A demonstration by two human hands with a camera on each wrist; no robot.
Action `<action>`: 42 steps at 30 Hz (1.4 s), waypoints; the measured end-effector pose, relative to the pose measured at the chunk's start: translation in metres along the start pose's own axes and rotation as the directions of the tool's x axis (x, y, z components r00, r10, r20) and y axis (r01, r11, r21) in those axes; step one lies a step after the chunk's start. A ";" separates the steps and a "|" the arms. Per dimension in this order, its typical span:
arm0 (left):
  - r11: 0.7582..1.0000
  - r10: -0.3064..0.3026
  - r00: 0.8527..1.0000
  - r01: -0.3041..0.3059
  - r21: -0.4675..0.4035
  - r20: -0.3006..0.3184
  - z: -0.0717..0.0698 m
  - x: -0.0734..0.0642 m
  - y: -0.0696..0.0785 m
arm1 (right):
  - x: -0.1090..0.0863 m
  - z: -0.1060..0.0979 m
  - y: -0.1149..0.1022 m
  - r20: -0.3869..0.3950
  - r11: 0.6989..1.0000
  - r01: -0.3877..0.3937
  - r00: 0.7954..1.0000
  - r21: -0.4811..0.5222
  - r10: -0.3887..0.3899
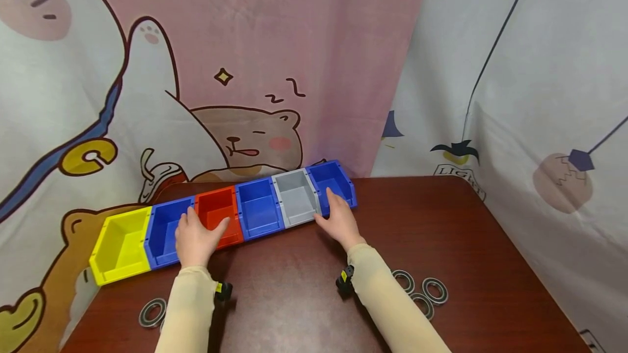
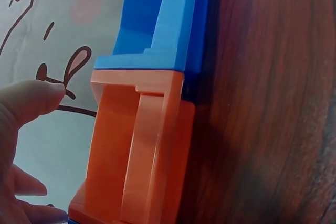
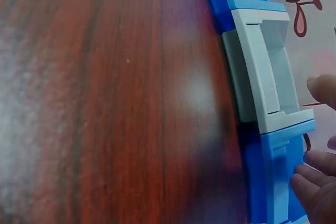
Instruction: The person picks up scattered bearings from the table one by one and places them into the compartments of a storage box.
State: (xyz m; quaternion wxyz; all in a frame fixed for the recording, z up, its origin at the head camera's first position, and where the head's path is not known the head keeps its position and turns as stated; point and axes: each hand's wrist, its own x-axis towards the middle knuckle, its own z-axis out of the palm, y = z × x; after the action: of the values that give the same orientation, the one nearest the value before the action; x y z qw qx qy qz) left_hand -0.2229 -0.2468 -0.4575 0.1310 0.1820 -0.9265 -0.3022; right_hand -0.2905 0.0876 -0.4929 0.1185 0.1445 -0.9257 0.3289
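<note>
A joined row of plastic bins stretches across the back of the table. From left to right come a yellow bin [image 1: 122, 244], a blue bin [image 1: 164, 236], a red bin [image 1: 216, 206], another blue bin [image 1: 258, 208], a grey bin [image 1: 296, 198] and a last blue bin [image 1: 333, 178]. Over the left blue bin and the red one is my left hand [image 1: 196, 238], thumb spread and nothing held. My right hand [image 1: 339, 221], likewise holding nothing, is at the front of the grey bin and the far-right blue bin. Whether either hand touches a bin I cannot tell.
Three metal ring bearings [image 1: 434, 291] lie beside my right forearm. Another bearing [image 1: 152, 312] lies left of my left forearm, which partly hides one more. Behind the dark wooden table [image 1: 284, 287] hangs a printed curtain [image 1: 333, 70].
</note>
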 end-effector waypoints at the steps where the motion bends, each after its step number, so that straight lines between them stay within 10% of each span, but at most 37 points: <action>1: 1.000 -0.004 1.000 0.004 -0.001 0.005 0.000 0.001 0.000 | 0.001 0.001 0.000 0.002 1.000 -0.002 1.000 -0.001 0.002; 19: 0.998 -0.059 0.998 0.058 0.011 0.039 0.004 0.020 -0.018 | 0.021 0.012 -0.010 0.016 0.996 0.013 1.000 -0.088 -0.012; 34: 0.981 -0.193 0.980 0.193 -0.001 0.049 0.001 0.026 -0.018 | 0.028 0.013 -0.016 -0.041 0.982 -0.132 0.991 -0.135 0.128; 42: 0.987 -0.156 0.988 0.156 -0.037 -0.003 0.007 0.021 -0.014 | 0.017 0.000 -0.012 -0.123 0.970 -0.199 0.976 -0.139 0.183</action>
State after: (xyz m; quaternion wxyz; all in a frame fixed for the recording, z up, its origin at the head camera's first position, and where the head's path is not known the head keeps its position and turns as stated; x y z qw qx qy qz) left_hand -0.2400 -0.2626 -0.4685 0.1128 0.2526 -0.9034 -0.3277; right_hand -0.3016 0.0750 -0.4808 0.1471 0.0272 -0.9495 0.2756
